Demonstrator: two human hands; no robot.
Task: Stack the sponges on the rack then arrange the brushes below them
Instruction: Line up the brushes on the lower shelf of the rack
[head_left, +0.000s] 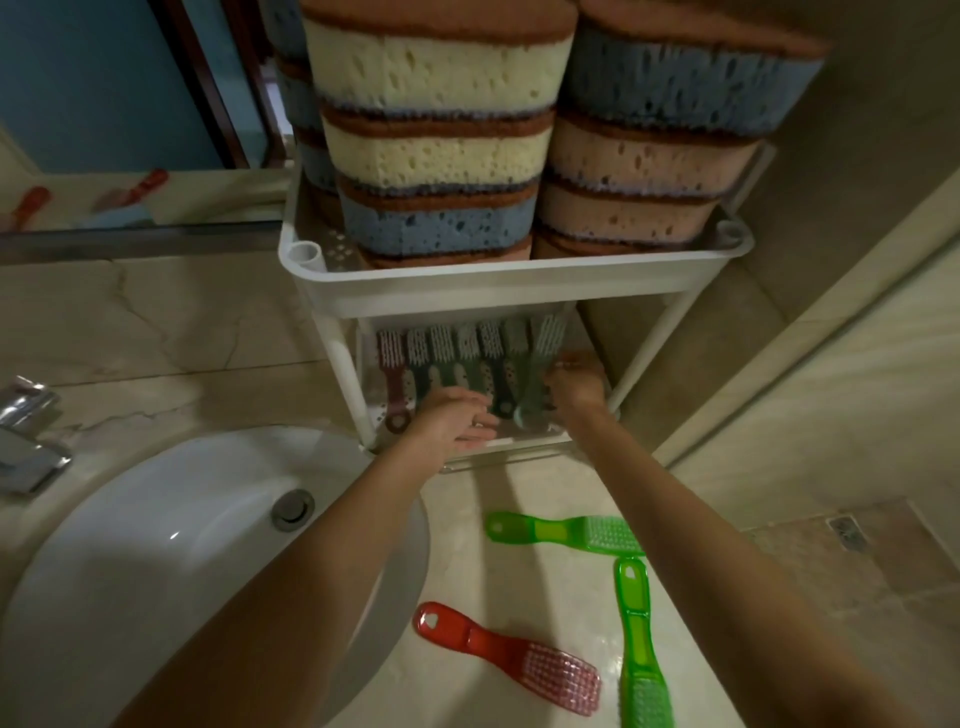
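Two tall stacks of sponges (436, 156) stand on the top tier of a white rack (488, 288). On the lower tier several brushes (467, 358) lie side by side, bristles away from me. My left hand (457, 418) rests on the handles in the middle of the row. My right hand (574, 382) grips the rightmost brush (540, 364), a grey-green one. On the counter near me lie a red brush (509, 657) and two green brushes (566, 535), (639, 644).
A white sink (171, 561) with a drain sits to the left, a chrome tap (26, 436) at the far left. A mirror (119, 104) is behind. A tiled wall stands right of the rack, with floor tiles and a floor drain (847, 532) beyond the counter edge.
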